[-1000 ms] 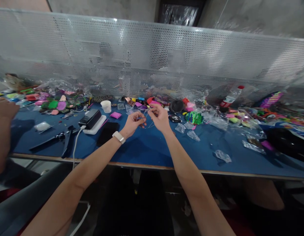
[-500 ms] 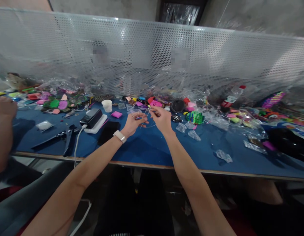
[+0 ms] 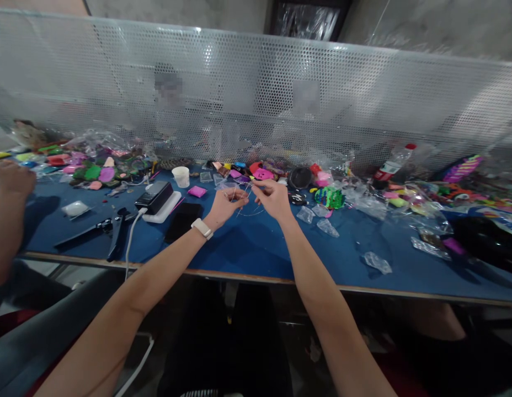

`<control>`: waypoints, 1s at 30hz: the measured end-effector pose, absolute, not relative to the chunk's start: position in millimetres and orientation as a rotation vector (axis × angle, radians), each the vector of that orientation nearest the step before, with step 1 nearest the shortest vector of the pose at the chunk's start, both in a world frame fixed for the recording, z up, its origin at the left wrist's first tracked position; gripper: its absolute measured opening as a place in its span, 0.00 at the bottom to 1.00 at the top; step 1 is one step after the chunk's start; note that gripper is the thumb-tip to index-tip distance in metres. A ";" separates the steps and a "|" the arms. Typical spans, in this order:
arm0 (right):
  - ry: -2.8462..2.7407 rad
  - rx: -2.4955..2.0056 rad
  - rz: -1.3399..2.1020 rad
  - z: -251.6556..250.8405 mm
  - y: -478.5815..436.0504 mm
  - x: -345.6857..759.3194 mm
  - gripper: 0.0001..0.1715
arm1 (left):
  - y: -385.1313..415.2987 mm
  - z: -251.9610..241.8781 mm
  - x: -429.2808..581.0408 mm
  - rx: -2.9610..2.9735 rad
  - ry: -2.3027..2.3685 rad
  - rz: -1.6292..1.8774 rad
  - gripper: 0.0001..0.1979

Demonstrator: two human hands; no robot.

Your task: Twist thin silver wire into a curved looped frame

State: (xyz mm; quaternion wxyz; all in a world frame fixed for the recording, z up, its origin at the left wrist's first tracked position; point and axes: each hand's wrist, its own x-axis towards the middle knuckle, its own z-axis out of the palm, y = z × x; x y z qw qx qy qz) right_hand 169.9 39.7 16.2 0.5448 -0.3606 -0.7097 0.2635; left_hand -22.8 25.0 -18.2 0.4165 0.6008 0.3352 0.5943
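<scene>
Thin pale wire (image 3: 248, 194), bent into loose loops, spans the space between my two hands above the blue table (image 3: 243, 248). My left hand (image 3: 228, 206) pinches it, with a light band on that wrist. On the other side my right hand (image 3: 273, 197) has thumb and index finger closed on the wire's upper part. One curved stretch of wire hangs below the hands. A pink packet (image 3: 197, 191) and a black phone-like slab (image 3: 183, 223) lie left of my left hand. Behind my hands sits a pink clay piece (image 3: 263, 174).
Left of me are a black charger (image 3: 154, 197) with a white cable, an open black tool (image 3: 115, 231) and a paper cup (image 3: 181, 177). Clay bits line the perforated screen (image 3: 239, 99). A bottle (image 3: 394, 164) leans at right. Another person's hand (image 3: 10, 179) is far left.
My hands stay nearly in place, my right fingers shifting slightly on the wire. The other person's hand at far left has moved a little to the right.
</scene>
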 end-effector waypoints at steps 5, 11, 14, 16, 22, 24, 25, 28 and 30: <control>-1.656 -0.884 0.774 19.3 39.9 171.4 0.28 | 25.5 -18.2 -24.0 1.559 0.834 1.475 0.13; -1.711 -0.895 0.858 20.7 41.6 173.3 0.26 | 25.8 -16.9 -24.8 1.576 0.841 1.471 0.13; -1.673 -0.868 0.888 18.6 44.2 172.5 0.24 | 26.5 -17.6 -25.1 1.580 0.856 1.468 0.14; -1.654 -0.857 0.899 17.0 45.6 171.7 0.23 | 26.9 -18.1 -25.2 1.582 0.858 1.466 0.14; -1.652 -0.851 0.883 15.2 46.7 169.9 0.25 | 27.4 -17.1 -26.1 1.579 0.834 1.457 0.13; -1.647 -0.820 0.890 15.2 46.8 169.5 0.24 | 27.3 -16.4 -26.3 1.581 0.842 1.445 0.14; -1.644 -0.809 0.895 15.3 46.7 169.5 0.23 | 27.2 -16.1 -26.3 1.581 0.846 1.442 0.14; -1.647 -0.796 0.918 16.3 45.8 170.3 0.22 | 26.6 -15.2 -26.0 1.571 0.842 1.437 0.15; -1.654 -0.798 0.938 17.3 44.9 171.0 0.23 | 26.1 -14.7 -25.9 1.568 0.845 1.435 0.15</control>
